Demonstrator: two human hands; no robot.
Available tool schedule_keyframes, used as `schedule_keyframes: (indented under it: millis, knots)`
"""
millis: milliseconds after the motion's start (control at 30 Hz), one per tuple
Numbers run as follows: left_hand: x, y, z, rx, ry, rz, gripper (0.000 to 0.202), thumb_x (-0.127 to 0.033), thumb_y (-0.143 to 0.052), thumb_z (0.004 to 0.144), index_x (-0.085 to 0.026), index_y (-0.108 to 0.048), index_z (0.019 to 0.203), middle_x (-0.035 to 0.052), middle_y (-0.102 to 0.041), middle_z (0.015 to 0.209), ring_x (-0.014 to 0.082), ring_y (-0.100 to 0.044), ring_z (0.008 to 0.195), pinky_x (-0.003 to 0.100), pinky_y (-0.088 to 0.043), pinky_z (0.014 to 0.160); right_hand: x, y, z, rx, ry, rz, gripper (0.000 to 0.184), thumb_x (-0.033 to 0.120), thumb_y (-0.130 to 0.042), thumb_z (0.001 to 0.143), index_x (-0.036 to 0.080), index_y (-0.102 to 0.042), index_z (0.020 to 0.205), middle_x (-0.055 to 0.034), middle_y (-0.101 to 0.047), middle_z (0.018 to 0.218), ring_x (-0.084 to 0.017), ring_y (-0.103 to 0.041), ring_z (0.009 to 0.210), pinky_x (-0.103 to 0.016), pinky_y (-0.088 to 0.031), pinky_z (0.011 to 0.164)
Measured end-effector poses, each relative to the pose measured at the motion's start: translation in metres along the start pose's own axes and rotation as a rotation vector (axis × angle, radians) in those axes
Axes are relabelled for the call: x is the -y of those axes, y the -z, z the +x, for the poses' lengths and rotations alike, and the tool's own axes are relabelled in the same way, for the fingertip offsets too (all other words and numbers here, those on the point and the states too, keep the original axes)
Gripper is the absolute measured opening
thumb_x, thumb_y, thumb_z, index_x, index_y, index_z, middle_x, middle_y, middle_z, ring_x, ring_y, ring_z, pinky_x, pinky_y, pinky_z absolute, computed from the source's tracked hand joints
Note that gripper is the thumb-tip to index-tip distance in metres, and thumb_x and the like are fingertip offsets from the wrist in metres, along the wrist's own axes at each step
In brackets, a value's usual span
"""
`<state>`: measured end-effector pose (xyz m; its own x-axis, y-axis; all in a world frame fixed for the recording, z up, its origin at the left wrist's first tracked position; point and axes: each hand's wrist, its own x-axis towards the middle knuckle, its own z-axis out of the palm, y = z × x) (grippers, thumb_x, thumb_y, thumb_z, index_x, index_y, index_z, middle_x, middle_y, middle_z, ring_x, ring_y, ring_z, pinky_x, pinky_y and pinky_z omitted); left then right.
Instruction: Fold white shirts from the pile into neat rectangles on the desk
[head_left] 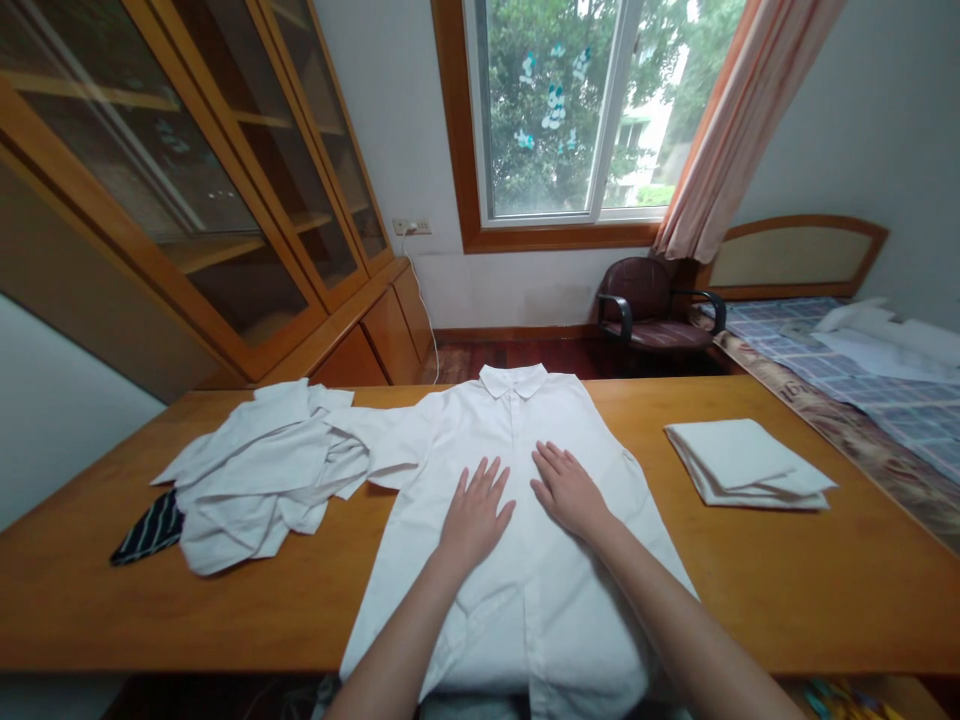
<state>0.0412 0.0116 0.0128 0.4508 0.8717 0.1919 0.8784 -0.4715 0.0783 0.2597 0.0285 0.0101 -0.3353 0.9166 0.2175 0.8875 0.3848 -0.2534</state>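
A white collared shirt (517,430) lies spread on the wooden table, its collar at the far edge and its hem hanging over the near edge. Its left sleeve stretches out toward a rumpled pile of white cloth; no sleeve sticks out on the right side. My left hand (476,515) rests flat on the shirt front, fingers spread. On the other side of the button strip, my right hand (568,488) lies palm down on the shirt with its fingers stretched out. Neither hand grips anything.
The crumpled white garments (262,470) lie at the left, with a dark striped tie-like cloth (148,530) poking out. A folded white cloth (750,465) sits at the right of the table (787,590). Beyond stand a glass-door cabinet (300,330), an armchair (656,305) and a bed (862,380).
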Motion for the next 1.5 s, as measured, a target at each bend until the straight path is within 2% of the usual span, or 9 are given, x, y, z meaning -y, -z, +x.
schedule_keyframes:
  millis: [133, 267, 400, 900, 1100, 1200, 1300, 1400, 1500]
  knots:
    - [0.008, -0.004, -0.007, -0.025, -0.011, 0.037, 0.054, -0.044, -0.04, 0.102, -0.027, -0.039, 0.153, 0.0019, -0.033, 0.162, 0.0237, -0.026, 0.152, 0.052, -0.027, 0.123, -0.035, 0.005, -0.001, 0.013, -0.102, -0.067, 0.055, 0.04, -0.041, 0.101, 0.015, -0.046, 0.15, -0.0112, -0.036, 0.16, -0.027, -0.031, 0.149, -0.048, -0.026, 0.121]
    - [0.01, -0.002, -0.011, -0.009, -0.001, 0.07, 0.054, -0.042, -0.041, 0.101, -0.026, -0.038, 0.153, 0.0033, -0.033, 0.163, 0.0254, -0.027, 0.152, 0.054, -0.029, 0.122, -0.069, 0.009, -0.003, 0.009, -0.196, -0.138, 0.057, 0.042, -0.038, 0.102, 0.01, -0.046, 0.149, -0.0134, -0.037, 0.16, -0.028, -0.032, 0.149, -0.046, -0.027, 0.121]
    - [0.01, -0.002, -0.012, -0.009, 0.008, 0.077, 0.054, -0.042, -0.04, 0.101, -0.026, -0.038, 0.153, 0.0036, -0.031, 0.163, 0.0253, -0.027, 0.152, 0.053, -0.029, 0.122, -0.088, 0.01, -0.006, -0.012, -0.197, -0.179, 0.059, 0.042, -0.036, 0.102, 0.008, -0.047, 0.148, -0.0146, -0.039, 0.159, -0.028, -0.032, 0.149, -0.044, -0.027, 0.121]
    - [0.009, -0.002, -0.013, -0.001, 0.008, 0.087, 0.054, -0.042, -0.04, 0.101, -0.026, -0.038, 0.153, 0.0028, -0.029, 0.164, 0.0244, -0.026, 0.152, 0.053, -0.028, 0.122, -0.089, 0.008, -0.007, -0.05, -0.174, -0.177, 0.058, 0.042, -0.035, 0.102, 0.008, -0.049, 0.147, -0.0156, -0.041, 0.157, -0.028, -0.034, 0.148, -0.045, -0.03, 0.12]
    - [0.004, -0.001, -0.012, 0.057, 0.041, 0.056, 0.054, -0.042, -0.039, 0.101, -0.026, -0.04, 0.152, 0.0037, -0.03, 0.164, 0.0262, -0.025, 0.152, 0.057, -0.026, 0.122, -0.087, 0.008, -0.013, -0.045, -0.163, -0.208, 0.058, 0.041, -0.034, 0.102, 0.008, -0.048, 0.148, -0.0155, -0.04, 0.158, -0.029, -0.034, 0.148, -0.046, -0.028, 0.121]
    - [0.002, -0.002, 0.009, 0.079, 0.05, 0.021, 0.054, -0.046, -0.038, 0.101, -0.026, -0.042, 0.151, 0.0046, -0.033, 0.163, 0.0264, -0.027, 0.152, 0.056, -0.025, 0.122, -0.085, 0.01, -0.015, -0.044, -0.162, -0.207, 0.056, 0.04, -0.034, 0.102, 0.01, -0.048, 0.148, -0.0139, -0.04, 0.158, -0.029, -0.033, 0.148, -0.046, -0.028, 0.121]
    - [0.004, -0.007, 0.047, 0.072, 0.057, -0.001, 0.057, -0.046, -0.036, 0.101, -0.022, -0.041, 0.152, 0.006, -0.03, 0.164, 0.0255, -0.022, 0.153, 0.053, -0.022, 0.124, -0.082, 0.013, -0.017, -0.029, -0.161, -0.2, 0.056, 0.039, -0.034, 0.102, 0.01, -0.048, 0.148, -0.0134, -0.039, 0.159, -0.029, -0.033, 0.148, -0.046, -0.028, 0.121]
    - [0.012, -0.014, 0.089, 0.095, 0.106, -0.014, 0.059, -0.046, -0.033, 0.101, -0.02, -0.039, 0.153, 0.0078, -0.027, 0.165, 0.0258, -0.02, 0.154, 0.052, -0.021, 0.124, -0.081, 0.015, -0.018, -0.018, -0.161, -0.192, 0.055, 0.039, -0.034, 0.103, 0.012, -0.048, 0.149, -0.0124, -0.039, 0.159, -0.029, -0.032, 0.149, -0.047, -0.028, 0.12]
    - [0.027, -0.021, 0.118, 0.111, 0.15, -0.034, 0.065, -0.053, -0.031, 0.1, -0.018, -0.036, 0.155, 0.0102, -0.026, 0.165, 0.0273, -0.019, 0.154, 0.054, -0.017, 0.124, -0.081, 0.016, -0.021, -0.019, -0.163, -0.19, 0.054, 0.04, -0.035, 0.103, 0.017, -0.048, 0.149, -0.0103, -0.038, 0.16, -0.028, -0.032, 0.149, -0.046, -0.029, 0.12]
